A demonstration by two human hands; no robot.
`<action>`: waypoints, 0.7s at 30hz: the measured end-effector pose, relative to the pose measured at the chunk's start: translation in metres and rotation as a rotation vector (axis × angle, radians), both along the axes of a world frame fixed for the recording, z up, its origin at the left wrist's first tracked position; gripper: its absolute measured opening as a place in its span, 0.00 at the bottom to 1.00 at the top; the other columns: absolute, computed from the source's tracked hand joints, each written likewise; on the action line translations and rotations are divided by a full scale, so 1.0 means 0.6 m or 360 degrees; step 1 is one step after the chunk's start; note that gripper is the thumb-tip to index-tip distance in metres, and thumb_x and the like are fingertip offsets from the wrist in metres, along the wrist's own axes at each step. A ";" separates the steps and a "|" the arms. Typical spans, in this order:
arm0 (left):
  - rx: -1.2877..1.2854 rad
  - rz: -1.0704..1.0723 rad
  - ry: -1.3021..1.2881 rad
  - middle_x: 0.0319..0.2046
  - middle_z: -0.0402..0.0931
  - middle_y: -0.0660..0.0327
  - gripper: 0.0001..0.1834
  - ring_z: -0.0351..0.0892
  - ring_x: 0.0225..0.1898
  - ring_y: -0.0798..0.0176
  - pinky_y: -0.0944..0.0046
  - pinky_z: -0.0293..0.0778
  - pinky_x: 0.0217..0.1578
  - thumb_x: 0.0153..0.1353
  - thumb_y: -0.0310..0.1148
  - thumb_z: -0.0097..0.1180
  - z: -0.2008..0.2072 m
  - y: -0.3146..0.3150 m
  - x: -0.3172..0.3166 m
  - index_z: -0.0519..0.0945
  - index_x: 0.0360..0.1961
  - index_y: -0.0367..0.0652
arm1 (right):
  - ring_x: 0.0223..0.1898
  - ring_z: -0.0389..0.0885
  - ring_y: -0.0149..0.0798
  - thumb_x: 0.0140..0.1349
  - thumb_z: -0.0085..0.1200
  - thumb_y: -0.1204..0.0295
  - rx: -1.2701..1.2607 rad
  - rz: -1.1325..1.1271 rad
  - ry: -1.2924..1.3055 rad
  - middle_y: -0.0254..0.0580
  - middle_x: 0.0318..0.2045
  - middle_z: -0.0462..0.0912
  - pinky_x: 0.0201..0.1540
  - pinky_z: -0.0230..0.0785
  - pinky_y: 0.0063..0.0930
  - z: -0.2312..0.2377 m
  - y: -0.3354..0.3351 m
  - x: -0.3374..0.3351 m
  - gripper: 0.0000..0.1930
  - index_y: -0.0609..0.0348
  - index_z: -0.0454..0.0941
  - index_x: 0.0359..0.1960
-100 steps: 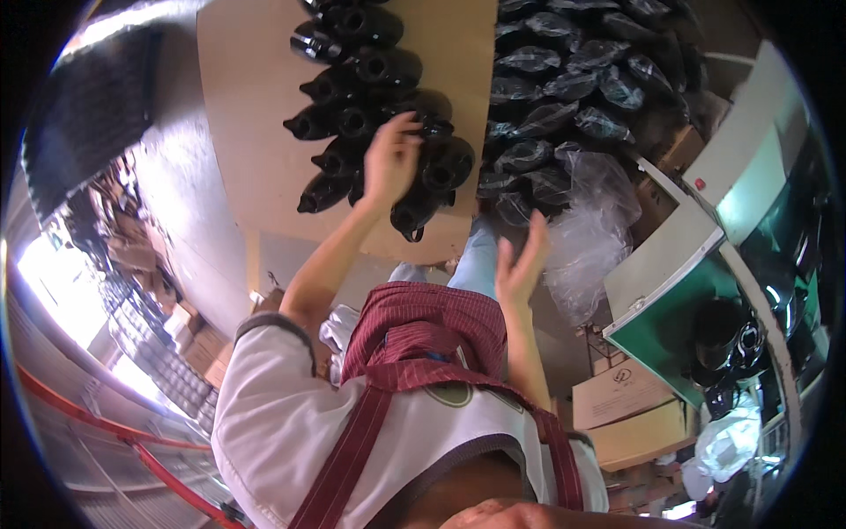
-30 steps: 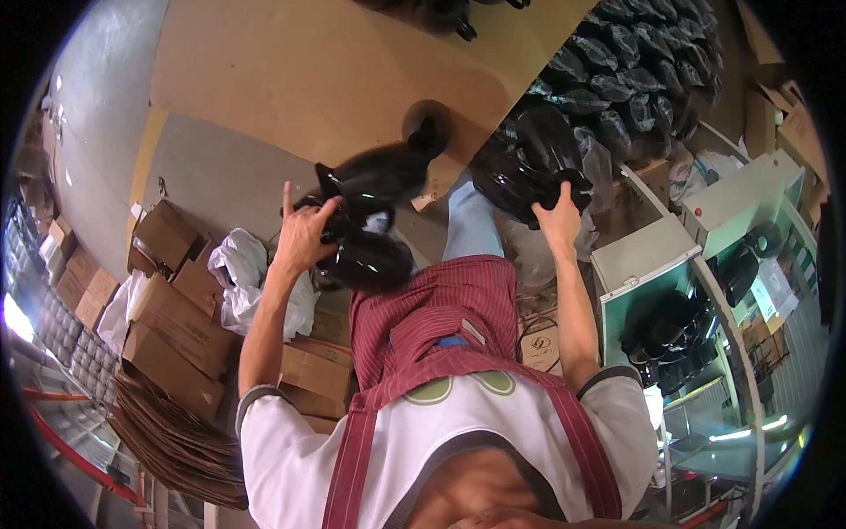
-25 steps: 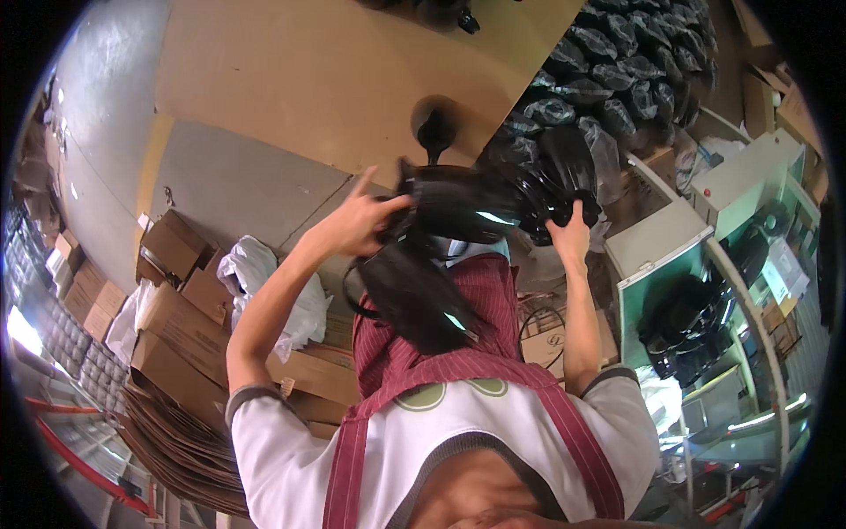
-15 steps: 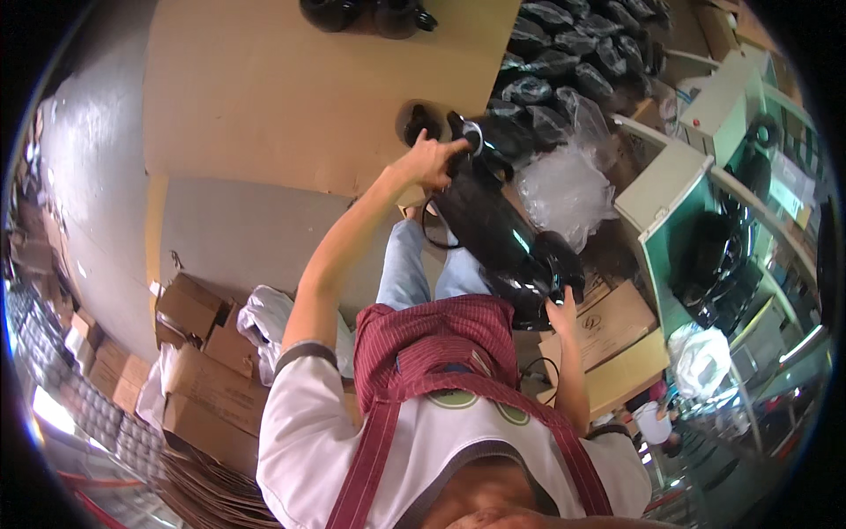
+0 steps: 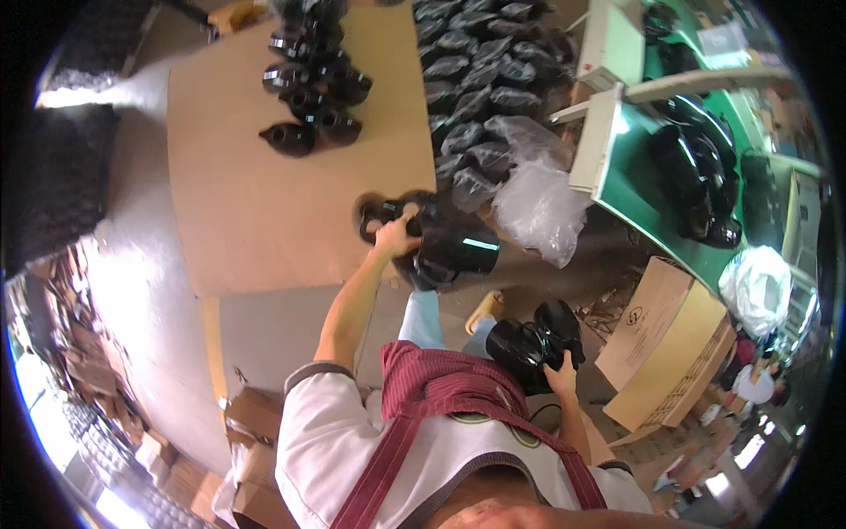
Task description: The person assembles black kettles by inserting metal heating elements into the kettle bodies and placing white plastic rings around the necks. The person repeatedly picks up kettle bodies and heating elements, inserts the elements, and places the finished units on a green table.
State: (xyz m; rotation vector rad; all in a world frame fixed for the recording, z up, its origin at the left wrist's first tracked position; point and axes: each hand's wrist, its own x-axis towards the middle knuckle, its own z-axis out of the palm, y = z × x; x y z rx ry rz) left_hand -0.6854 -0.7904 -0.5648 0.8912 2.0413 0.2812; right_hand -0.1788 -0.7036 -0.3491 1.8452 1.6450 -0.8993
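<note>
My left hand (image 5: 397, 238) is closed on several glossy black jugs (image 5: 463, 247) bunched together at the near right corner of a tan cardboard sheet (image 5: 238, 207). Some of them overhang the sheet's edge, and their outlines are partly blurred. Lower and to the right, my right hand (image 5: 561, 377) grips more glossy black jugs (image 5: 515, 348), held close by my apron. How the fingers sit on these is partly hidden. Toward the far end of the sheet stands a group of similar black jugs (image 5: 304, 101), with round openings and pointed spouts.
Rows of black pieces in clear plastic (image 5: 476, 75) lie right of the sheet, with a crumpled clear bag (image 5: 542, 212) beside them. Further right is a green-topped bench (image 5: 630, 176) carrying black jugs. Cardboard boxes (image 5: 665, 344) stand at my right; more boxes (image 5: 256, 414) at my left.
The view has turned, showing more jugs on the sheet. The black jugs that stretched between my hands are now in two separate bunches, one in each hand.
</note>
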 end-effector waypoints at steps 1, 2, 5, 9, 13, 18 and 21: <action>-0.0005 -0.0012 0.0058 0.44 0.82 0.41 0.47 0.82 0.49 0.40 0.45 0.76 0.50 0.44 0.60 0.70 0.046 -0.001 0.015 0.71 0.63 0.50 | 0.48 0.81 0.62 0.56 0.65 0.58 0.0073 0.0068 -0.0033 0.64 0.48 0.81 0.49 0.74 0.52 -0.008 -0.009 0.031 0.43 0.53 0.56 0.71; -0.0032 -0.0084 0.0103 0.42 0.83 0.40 0.45 0.82 0.47 0.38 0.45 0.77 0.48 0.48 0.54 0.70 0.106 0.004 0.029 0.68 0.65 0.50 | 0.48 0.81 0.62 0.56 0.65 0.58 0.0089 0.0032 -0.0029 0.64 0.48 0.81 0.49 0.74 0.52 -0.006 -0.013 0.043 0.43 0.53 0.56 0.71; 0.0019 -0.0148 0.0288 0.39 0.84 0.42 0.44 0.83 0.44 0.39 0.44 0.76 0.46 0.45 0.55 0.69 0.238 0.004 0.093 0.69 0.61 0.47 | 0.49 0.81 0.63 0.55 0.65 0.57 0.0113 -0.0059 -0.0015 0.64 0.48 0.81 0.49 0.74 0.52 0.030 -0.015 0.089 0.44 0.52 0.56 0.71; 0.0226 -0.0314 0.0425 0.31 0.84 0.47 0.45 0.84 0.36 0.44 0.48 0.74 0.45 0.41 0.52 0.72 0.372 0.047 0.218 0.70 0.59 0.46 | 0.50 0.81 0.63 0.52 0.65 0.56 0.0391 -0.0316 0.0205 0.63 0.50 0.81 0.50 0.73 0.50 0.052 -0.006 0.194 0.44 0.53 0.59 0.70; 0.0618 -0.0293 0.0545 0.30 0.84 0.50 0.39 0.84 0.34 0.43 0.49 0.75 0.47 0.38 0.45 0.73 0.481 0.119 0.371 0.74 0.54 0.41 | 0.51 0.81 0.62 0.53 0.65 0.59 0.0575 -0.0396 0.0291 0.64 0.49 0.81 0.52 0.72 0.48 0.116 0.034 0.307 0.41 0.61 0.62 0.67; 0.0617 -0.0358 0.0682 0.34 0.84 0.42 0.47 0.84 0.40 0.40 0.47 0.77 0.43 0.39 0.51 0.73 0.571 0.268 0.495 0.71 0.59 0.36 | 0.45 0.83 0.60 0.51 0.67 0.57 0.0965 -0.0326 0.0616 0.62 0.44 0.83 0.46 0.75 0.48 0.153 0.144 0.421 0.43 0.62 0.64 0.67; 0.0691 -0.0415 0.0822 0.36 0.83 0.39 0.46 0.84 0.41 0.40 0.48 0.77 0.43 0.41 0.53 0.73 0.603 0.360 0.557 0.73 0.58 0.36 | 0.43 0.84 0.58 0.48 0.70 0.58 0.1053 -0.0227 0.0577 0.61 0.42 0.84 0.43 0.75 0.47 0.192 0.221 0.458 0.45 0.63 0.64 0.67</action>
